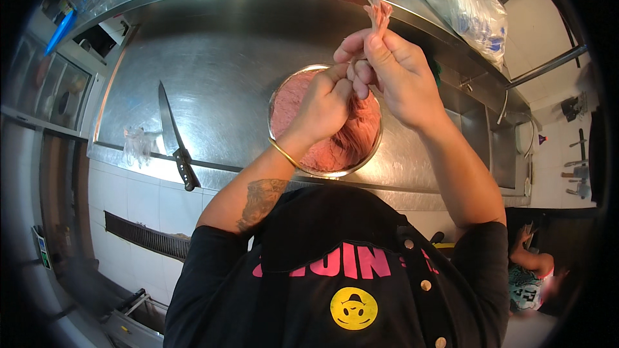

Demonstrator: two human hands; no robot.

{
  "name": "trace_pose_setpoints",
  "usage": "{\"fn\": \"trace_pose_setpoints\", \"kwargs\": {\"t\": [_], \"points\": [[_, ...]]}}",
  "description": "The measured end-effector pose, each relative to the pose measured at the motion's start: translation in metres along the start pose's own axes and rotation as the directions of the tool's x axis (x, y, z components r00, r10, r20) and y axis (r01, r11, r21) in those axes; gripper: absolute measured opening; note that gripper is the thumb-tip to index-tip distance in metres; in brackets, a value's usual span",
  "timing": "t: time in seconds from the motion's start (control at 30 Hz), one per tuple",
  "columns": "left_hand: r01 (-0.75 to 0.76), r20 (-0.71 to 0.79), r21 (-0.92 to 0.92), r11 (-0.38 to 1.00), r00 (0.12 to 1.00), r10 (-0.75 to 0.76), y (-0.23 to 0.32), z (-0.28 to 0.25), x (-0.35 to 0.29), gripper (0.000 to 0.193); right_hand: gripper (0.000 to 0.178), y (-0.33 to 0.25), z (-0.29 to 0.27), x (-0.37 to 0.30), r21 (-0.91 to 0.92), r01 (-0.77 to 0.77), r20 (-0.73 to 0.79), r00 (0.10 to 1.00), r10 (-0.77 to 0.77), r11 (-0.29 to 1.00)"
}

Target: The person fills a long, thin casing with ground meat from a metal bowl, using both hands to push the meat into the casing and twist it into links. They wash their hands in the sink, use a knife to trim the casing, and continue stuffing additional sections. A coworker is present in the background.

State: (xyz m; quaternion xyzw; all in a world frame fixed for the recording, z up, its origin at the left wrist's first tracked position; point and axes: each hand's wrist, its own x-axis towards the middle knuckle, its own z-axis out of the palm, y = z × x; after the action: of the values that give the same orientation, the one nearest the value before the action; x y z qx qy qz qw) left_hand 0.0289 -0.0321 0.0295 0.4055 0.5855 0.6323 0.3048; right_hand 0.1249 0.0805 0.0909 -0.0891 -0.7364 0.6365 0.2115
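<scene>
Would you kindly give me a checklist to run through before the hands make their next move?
1. Right hand gripping the bunched plastic: ok.
2. Left hand closed just below it: ok.
3. Metal bowl of pink minced meat resting on the steel counter: ok.
4. Kitchen knife well back from the counter's front edge: not ok, handle reaches it.
5. Left wrist bare: not ok, gold bracelet on.
6. Plastic tightly closed: cannot tell, fingers cover it.

Both arms (463,171) are stretched out front, bent and kinda flared at the sides. Left hand (324,106) is curled up tight, tattooed forearm (261,194) angled inward. Right hand (407,77) is held right up by it, bit farther out, thumb (380,53) pointed up.
</scene>
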Motion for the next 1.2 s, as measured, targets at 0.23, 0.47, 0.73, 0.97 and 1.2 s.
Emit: {"fn": "trace_pose_setpoints", "kwargs": {"t": [0.23,0.47,0.73,0.97,1.2], "points": [[-0.248,0.103,0.3,0.921,0.968,0.227,-0.034,-0.014,0.02,0.036,0.047,-0.012,-0.032,-0.006,-0.014,-0.199,0.093,0.975,0.199,0.98],[-0.206,0.222,0.398,0.894,0.967,0.123,-0.032,-0.015,0.021,0.039,0.049,-0.032,-0.027,-0.034,-0.271,-0.271,0.112,0.944,0.31,0.923],[-0.325,0.23,0.387,0.863,0.94,0.251,-0.052,-0.017,0.023,0.036,0.048,-0.045,-0.026,-0.04,-0.546,-0.225,0.132,0.928,0.348,0.807],[-0.313,0.237,0.337,0.888,0.941,0.242,-0.06,-0.021,0.023,0.034,0.046,-0.053,-0.023,-0.041,-0.531,-0.182,0.177,0.931,0.318,0.827],[-0.126,0.313,-0.204,0.971,0.931,0.187,-0.023,-0.025,0.058,0.028,0.041,-0.038,-0.043,0.015,-0.301,-0.017,0.098,0.994,0.049,0.954]]}}
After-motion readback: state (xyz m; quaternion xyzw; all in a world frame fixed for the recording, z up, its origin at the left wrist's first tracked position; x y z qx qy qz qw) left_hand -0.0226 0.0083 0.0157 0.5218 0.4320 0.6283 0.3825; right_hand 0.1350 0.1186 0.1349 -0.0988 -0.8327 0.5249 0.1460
